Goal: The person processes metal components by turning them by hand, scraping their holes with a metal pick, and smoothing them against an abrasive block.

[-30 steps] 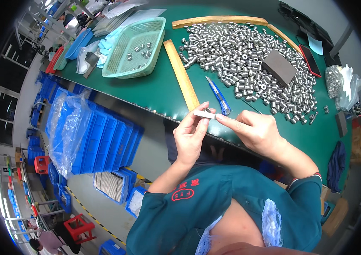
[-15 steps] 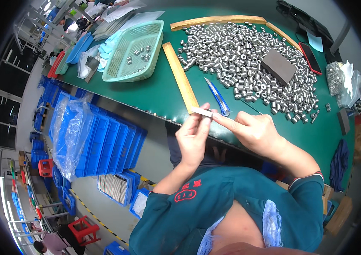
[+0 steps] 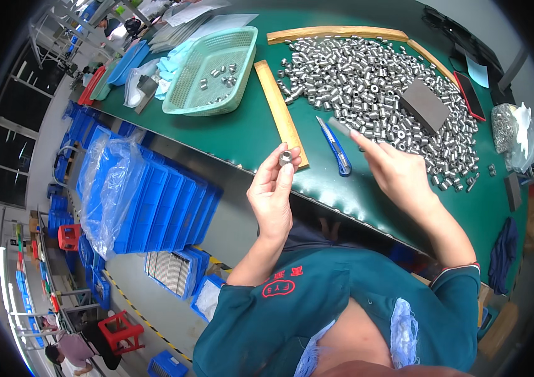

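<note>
Between the thumb and fingers of my left hand (image 3: pixel 271 200) is a small shiny metal sleeve (image 3: pixel 285 157), its round bore facing up. My right hand (image 3: pixel 400 174) is closed on a thin flat grey strip (image 3: pixel 340 127), which points away toward the far left; its exact kind is unclear. A blue utility knife (image 3: pixel 335 147) lies on the green table (image 3: pixel 217 135) between the two hands. Beyond my right hand spreads a large heap of similar metal sleeves (image 3: pixel 348 78), with a grey-brown block (image 3: pixel 425 107) resting on top.
Wooden strips (image 3: pixel 279 113) border the heap. A pale green basket (image 3: pixel 173 94) at the left holds several sleeves. At the right are a red-edged phone (image 3: pixel 469 95) and a plastic bag of small parts (image 3: pixel 504 122). Stacked blue crates (image 3: pixel 147 213) stand on the floor at left.
My hands have moved apart. The right hand has carried the grey strip away rightward, toward the heap, while the left hand's metal sleeve now shows clearly.
</note>
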